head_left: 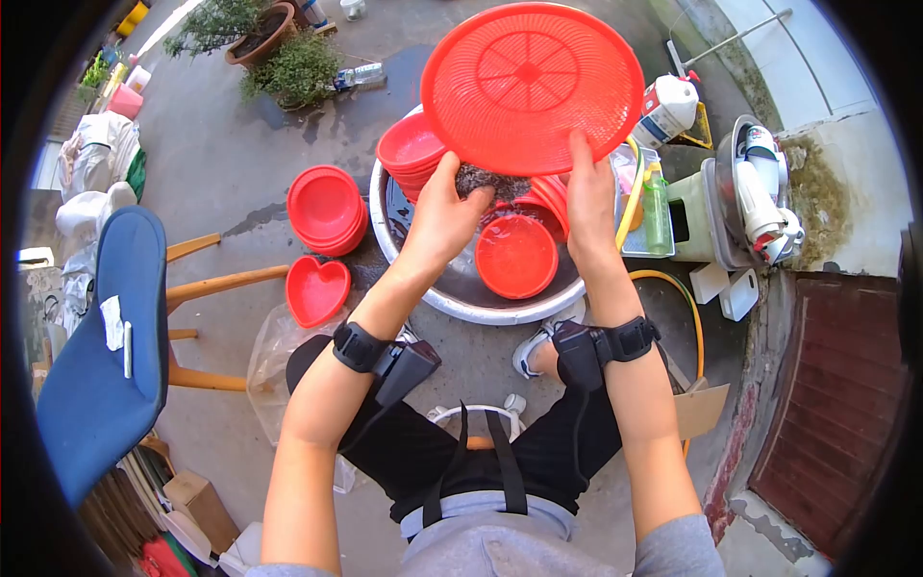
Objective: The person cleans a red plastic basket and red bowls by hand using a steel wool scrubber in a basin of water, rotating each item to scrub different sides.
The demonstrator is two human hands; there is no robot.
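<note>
A wide, round red plastic strainer basket (pixel 528 115) is tilted up over a metal basin (pixel 444 300). My right hand (pixel 590 202) grips its lower right rim, thumb on the near face. Close below its lower left edge, my left hand (pixel 444 213) is closed on a dark grey steel wool scrubber (pixel 488 183); its far fingers are hidden. In the basin, a red bowl (pixel 516 256) sits in water, with more red bowls partly under my hands. Stacked red baskets (pixel 413 142) stand at the basin's upper left.
Left of the basin are stacked red bowls (pixel 325 207) and a heart-shaped red dish (pixel 317 290). A blue chair (pixel 120 337) stands further left. On the right are a yellow hose (pixel 631 197), a green bottle (pixel 656 207), a white jug (pixel 667 111) and a steel bowl of cups (pixel 733 192).
</note>
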